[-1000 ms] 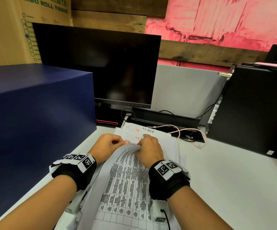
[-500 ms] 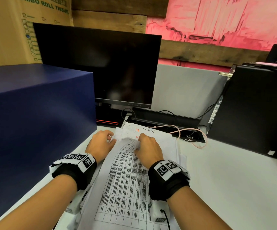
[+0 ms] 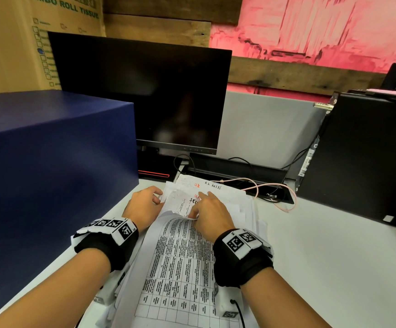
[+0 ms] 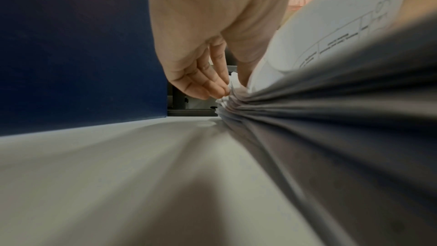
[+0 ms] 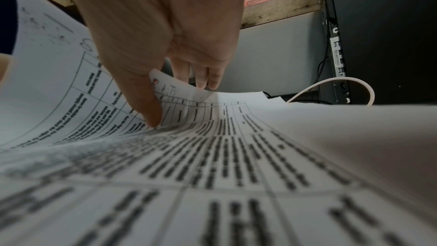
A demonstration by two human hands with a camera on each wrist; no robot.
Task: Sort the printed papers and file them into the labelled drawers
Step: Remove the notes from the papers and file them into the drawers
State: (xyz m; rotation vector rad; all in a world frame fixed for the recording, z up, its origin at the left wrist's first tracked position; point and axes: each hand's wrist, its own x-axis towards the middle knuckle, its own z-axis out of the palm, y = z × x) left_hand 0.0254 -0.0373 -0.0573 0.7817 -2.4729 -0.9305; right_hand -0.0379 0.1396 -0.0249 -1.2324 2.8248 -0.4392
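White desk carried a large navy box at left, dark monitor behind, black computer tower at right. Stack of printed papers lay on the desk between box and tower, beside the box. Left hand pinched the stack's far left corner, fingers curled. Right hand pinched the top sheet's far edge, lifted and curling, thumb under it.

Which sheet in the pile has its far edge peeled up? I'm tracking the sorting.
The top table-printed sheet, its far edge lifted by the right hand; the handwritten sheets beneath lie flat.
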